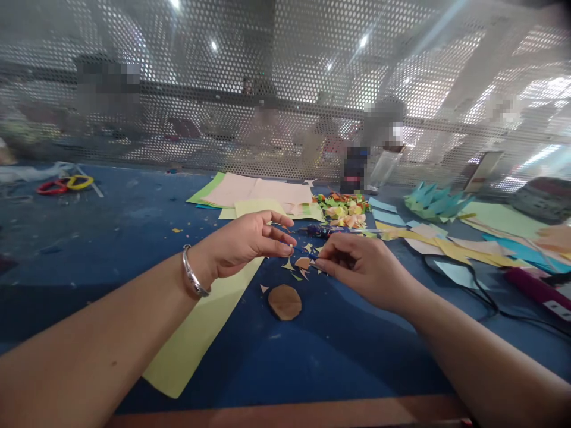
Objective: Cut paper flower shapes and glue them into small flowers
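Observation:
A thin blue piece (304, 252), like a narrow strip or stick, spans the gap between my two hands. My left hand (250, 241), with a silver bangle at its wrist, pinches its left end at the fingertips while the upper fingers stay loosely curved. The thumb and forefinger of my right hand (361, 267) are closed on the other end. Below lies a round brown cardboard disc (284, 302) on the blue table (357, 362). Small paper scraps (303, 263) are scattered under the fingers. Just behind them rests a dark patterned pen-like tool (325, 230).
Paper sheets (254, 190) and a pile of colourful clippings (343, 208) lie ahead. A long yellow-green sheet (200, 345) passes under my left arm. Scissors (66, 184) are far left. Paper strips, a teal spiky paper piece (437, 202) and a purple power strip (535, 291) occupy the right.

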A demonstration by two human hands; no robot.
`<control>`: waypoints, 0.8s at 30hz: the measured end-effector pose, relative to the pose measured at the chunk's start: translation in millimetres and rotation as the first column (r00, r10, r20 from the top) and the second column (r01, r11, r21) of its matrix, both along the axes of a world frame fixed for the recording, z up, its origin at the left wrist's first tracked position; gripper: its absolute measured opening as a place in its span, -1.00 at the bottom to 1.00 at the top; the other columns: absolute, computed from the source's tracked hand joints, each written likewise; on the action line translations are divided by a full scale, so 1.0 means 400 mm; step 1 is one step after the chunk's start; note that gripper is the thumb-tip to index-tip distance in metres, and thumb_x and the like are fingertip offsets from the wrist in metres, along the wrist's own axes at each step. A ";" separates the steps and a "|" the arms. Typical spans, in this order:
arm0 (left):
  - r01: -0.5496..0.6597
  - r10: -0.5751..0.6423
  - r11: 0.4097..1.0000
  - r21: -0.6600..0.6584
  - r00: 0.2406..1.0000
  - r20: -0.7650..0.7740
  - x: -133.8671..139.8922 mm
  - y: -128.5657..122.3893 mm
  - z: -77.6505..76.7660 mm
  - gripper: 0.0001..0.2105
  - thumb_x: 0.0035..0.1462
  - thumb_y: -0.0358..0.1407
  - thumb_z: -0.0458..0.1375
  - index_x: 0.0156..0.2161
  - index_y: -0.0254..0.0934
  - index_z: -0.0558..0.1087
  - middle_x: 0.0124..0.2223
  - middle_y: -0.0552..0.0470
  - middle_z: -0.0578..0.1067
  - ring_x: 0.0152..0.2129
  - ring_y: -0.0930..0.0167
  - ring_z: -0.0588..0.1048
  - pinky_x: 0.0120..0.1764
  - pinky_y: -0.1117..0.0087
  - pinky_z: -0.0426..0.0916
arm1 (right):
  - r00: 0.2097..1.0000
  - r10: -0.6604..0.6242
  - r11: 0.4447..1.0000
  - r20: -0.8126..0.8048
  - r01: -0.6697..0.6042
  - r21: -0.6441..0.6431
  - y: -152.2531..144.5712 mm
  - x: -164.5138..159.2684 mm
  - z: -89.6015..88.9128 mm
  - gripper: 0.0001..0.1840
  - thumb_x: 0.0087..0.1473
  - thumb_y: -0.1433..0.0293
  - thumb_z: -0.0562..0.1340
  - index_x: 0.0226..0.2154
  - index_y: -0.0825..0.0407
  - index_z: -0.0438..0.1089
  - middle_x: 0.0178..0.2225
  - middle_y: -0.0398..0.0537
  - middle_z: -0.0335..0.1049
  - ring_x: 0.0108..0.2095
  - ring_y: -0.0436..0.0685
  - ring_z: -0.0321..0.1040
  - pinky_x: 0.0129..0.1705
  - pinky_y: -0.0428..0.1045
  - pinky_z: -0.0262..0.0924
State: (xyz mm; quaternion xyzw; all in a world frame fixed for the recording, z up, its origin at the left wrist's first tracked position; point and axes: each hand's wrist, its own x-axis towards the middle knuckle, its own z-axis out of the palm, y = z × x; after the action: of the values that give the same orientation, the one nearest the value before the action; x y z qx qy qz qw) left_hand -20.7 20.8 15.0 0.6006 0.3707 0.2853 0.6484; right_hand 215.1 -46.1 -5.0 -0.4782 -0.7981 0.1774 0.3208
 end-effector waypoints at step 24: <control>-0.245 0.243 0.969 0.025 0.968 0.067 0.013 -0.010 0.006 -0.57 -0.03 -0.56 0.35 -0.05 -0.29 0.38 -0.29 0.05 0.51 -0.35 0.46 0.52 -0.21 0.39 0.36 | 0.998 -0.059 0.997 -0.008 0.058 -0.058 0.000 0.002 0.001 -0.84 0.22 0.34 0.22 -0.38 0.02 0.43 -0.48 -0.14 0.40 -0.50 0.01 0.22 -0.49 -0.09 0.08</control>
State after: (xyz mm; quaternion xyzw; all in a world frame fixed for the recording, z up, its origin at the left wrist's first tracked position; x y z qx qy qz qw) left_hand -15.4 16.8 17.4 0.5516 0.4163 0.3881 0.6098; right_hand 215.8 -46.2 -4.6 -0.5095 -0.7767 0.1934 0.3158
